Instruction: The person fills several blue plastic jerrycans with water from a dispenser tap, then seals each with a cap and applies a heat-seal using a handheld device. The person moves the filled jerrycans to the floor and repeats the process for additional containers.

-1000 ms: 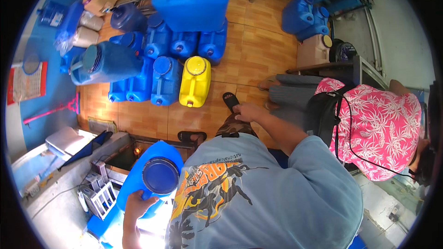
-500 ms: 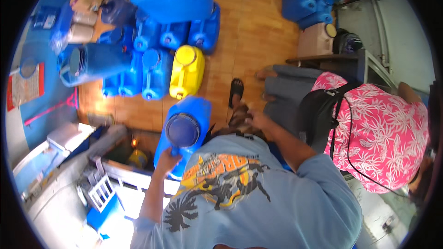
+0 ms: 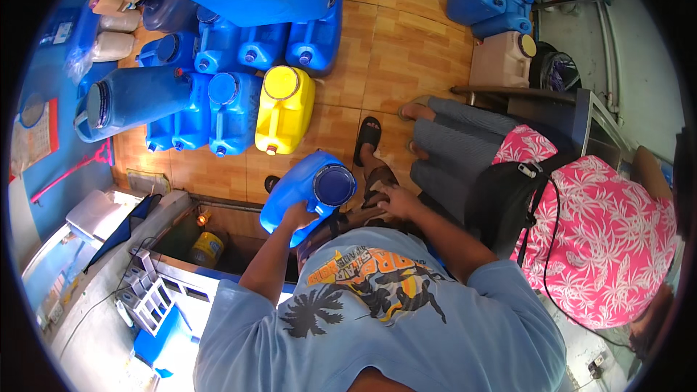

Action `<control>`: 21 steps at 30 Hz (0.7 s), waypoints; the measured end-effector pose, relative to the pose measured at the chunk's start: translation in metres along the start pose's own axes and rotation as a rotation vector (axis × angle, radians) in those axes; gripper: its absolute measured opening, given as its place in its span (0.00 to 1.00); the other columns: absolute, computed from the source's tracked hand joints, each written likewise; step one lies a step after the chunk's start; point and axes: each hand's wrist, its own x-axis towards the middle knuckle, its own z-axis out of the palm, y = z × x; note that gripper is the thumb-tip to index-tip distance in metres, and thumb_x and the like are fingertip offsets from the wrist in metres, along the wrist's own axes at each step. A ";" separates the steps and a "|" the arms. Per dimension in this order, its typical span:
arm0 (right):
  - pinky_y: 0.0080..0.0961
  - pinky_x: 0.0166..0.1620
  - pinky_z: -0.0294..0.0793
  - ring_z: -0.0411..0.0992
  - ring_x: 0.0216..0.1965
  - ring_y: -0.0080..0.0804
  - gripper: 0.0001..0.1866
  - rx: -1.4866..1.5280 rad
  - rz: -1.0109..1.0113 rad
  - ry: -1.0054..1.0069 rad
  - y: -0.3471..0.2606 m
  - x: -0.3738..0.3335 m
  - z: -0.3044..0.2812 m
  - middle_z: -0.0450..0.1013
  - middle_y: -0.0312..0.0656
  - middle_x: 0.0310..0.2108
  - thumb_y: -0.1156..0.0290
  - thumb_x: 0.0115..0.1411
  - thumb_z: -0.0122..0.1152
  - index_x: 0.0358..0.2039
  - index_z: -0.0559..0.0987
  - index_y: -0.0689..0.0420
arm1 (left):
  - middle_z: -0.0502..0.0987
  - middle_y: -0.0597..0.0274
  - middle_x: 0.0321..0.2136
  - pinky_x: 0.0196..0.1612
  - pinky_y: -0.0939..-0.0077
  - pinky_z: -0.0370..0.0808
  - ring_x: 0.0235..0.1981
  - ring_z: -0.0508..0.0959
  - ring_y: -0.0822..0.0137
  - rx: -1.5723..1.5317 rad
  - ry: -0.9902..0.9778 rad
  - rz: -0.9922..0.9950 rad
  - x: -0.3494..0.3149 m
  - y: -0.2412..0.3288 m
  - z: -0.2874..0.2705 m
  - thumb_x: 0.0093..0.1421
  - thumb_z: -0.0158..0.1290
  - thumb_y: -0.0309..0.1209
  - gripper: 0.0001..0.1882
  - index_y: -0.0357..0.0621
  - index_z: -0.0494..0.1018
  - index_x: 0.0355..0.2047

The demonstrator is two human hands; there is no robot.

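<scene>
My left hand [image 3: 300, 216] is closed round the handle of a blue plastic water jug [image 3: 294, 187]. The jug hangs tilted in front of my legs, its round dark-blue cap [image 3: 335, 185] turned up and to the right. My right hand [image 3: 396, 200] rests on my thigh with its fingers spread and nothing in them. Just beyond the held jug, a yellow jug [image 3: 296, 120] stands on the floor beside a blue jug [image 3: 236, 112] with a wide round cap.
More blue jugs [image 3: 312, 33] crowd the far left, some lying on top of others. To my right bends a person in a pink floral shirt [image 3: 610, 239]. A low ledge [image 3: 170, 210] and a recess holding a yellow container [image 3: 208, 248] lie at left.
The blue jug in my left hand has swung to the right and tilted, its cap shifting rightward. My right hand stays near my thigh.
</scene>
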 end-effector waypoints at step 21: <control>0.54 0.63 0.65 0.62 0.63 0.64 0.41 0.101 0.041 0.541 -0.007 0.236 -0.116 0.57 0.58 0.68 0.55 0.56 0.69 0.67 0.65 0.53 | 0.78 0.34 0.51 0.58 0.56 0.72 0.56 0.77 0.42 -0.357 0.058 0.028 0.352 0.130 -0.030 0.57 0.60 0.38 0.29 0.32 0.72 0.54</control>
